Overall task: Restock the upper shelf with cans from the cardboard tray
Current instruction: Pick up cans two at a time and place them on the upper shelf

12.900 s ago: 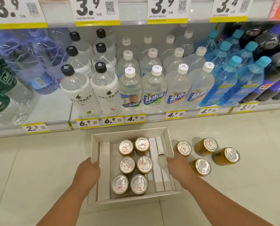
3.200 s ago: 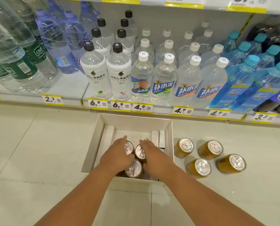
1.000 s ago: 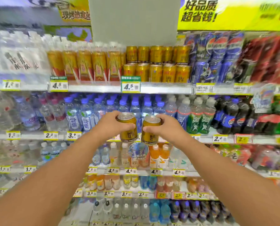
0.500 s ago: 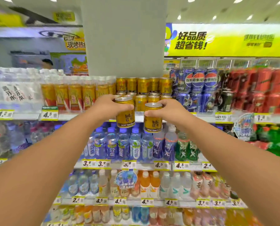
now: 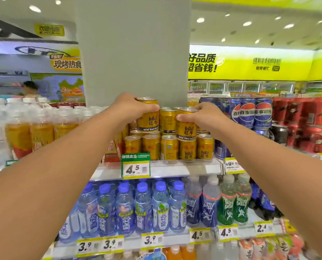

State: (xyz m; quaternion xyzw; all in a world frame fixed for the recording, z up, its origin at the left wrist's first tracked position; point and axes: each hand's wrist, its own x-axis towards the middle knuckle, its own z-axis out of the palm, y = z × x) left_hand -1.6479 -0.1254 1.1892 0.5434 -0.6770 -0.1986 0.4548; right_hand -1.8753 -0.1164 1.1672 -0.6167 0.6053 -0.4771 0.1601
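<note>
Against the view half a second ago, both arms have carried their cans up and forward: then the 2 cans hung in front of the price rail, now they sit level with the second tier of the gold stack point(image 5: 168, 147) on the upper shelf point(image 5: 175, 168). That puts this pair at the point of being set down; the cardboard tray is out of view, so how many cans remain in it cannot be told.

Largest around the stack is the grey pillar point(image 5: 133, 51) rising directly behind it, which closes off the back of the space. Right of the stack stand blue cola cans point(image 5: 252, 113); left of it, orange-filled bottles point(image 5: 42, 132). Below the stack, a row of blue-capped bottles point(image 5: 143, 207) fills the next shelf down, clear of the work. The green 4.5 price tag point(image 5: 135, 166) hangs at the shelf edge just below the stack's left end.

The left hand point(image 5: 130, 107) is clamped around the left can point(image 5: 148, 116), held above the stack's left side, with no contact visible beneath it. The right hand point(image 5: 203, 114) is wrapped around the right can point(image 5: 186, 123), whose base looks to be resting on, or just above, a bottom-row can. Judged from this, the cans already stacked between the 2 hands leave little room, and a nudge could topple them.
</note>
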